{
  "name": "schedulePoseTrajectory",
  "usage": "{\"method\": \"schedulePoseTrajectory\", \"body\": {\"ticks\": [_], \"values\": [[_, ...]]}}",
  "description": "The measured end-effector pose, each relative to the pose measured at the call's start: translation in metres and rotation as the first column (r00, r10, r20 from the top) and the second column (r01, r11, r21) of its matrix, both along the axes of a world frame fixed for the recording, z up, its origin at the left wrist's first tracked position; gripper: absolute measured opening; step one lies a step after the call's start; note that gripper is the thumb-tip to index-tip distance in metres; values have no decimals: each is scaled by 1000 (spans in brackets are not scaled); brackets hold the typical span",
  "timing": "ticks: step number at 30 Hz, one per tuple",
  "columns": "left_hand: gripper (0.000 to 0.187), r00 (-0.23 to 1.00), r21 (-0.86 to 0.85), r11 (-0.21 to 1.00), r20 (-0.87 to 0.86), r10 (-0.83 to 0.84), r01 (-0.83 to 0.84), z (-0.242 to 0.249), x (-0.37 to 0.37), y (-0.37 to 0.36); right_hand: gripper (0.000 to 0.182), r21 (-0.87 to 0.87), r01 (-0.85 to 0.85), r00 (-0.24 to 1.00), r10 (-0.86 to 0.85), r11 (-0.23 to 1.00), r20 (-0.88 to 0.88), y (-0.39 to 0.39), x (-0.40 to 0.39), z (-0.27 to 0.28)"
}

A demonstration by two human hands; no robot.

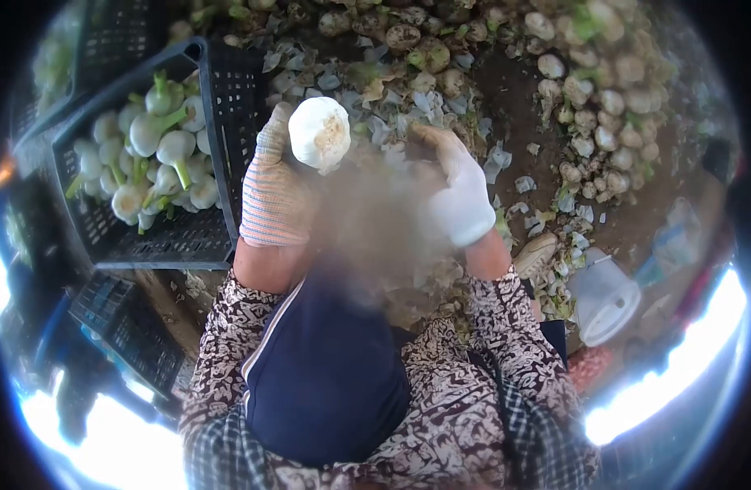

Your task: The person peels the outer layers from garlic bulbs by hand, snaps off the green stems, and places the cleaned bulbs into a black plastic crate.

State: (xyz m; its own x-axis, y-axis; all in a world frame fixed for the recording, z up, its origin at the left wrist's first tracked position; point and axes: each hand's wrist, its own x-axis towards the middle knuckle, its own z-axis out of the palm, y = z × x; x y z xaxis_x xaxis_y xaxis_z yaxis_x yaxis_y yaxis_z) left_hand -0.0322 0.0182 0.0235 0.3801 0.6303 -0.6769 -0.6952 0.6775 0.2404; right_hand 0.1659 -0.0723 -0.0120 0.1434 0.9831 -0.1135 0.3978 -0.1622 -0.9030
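Note:
My left hand (277,192), in a striped knit glove, is closed on a white garlic bulb (319,133). The bulb has a brownish patch on its side, and no long stalk shows on it. To the right, my right hand (461,192) wears a white glove with soiled fingertips. Its uppermost finger is stretched out toward the bulb, apart from it, and I see nothing held there. A grey-brown blur between the hands hides the lower fingers of the right hand and part of the left palm.
A black plastic crate (223,122) at the left holds several garlic bulbs (175,149) with green stems. Many soiled bulbs (608,139) lie heaped at the back and right. Peeled skins (428,106) litter the ground. A white bucket (604,298) lies at right; another crate (126,331) is lower left.

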Motion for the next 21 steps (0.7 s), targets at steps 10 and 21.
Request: {"method": "schedulePoseTrajectory", "body": {"ticks": [10,21], "values": [[44,772,621,783,-512,375,31,28,-50,18,21,-137,202,387,-207,970,-899,27,-3,25],[57,796,415,862,-605,23,291,20,-19,-5,30,-159,-13,756,114,987,644,113,41,-66]]}}
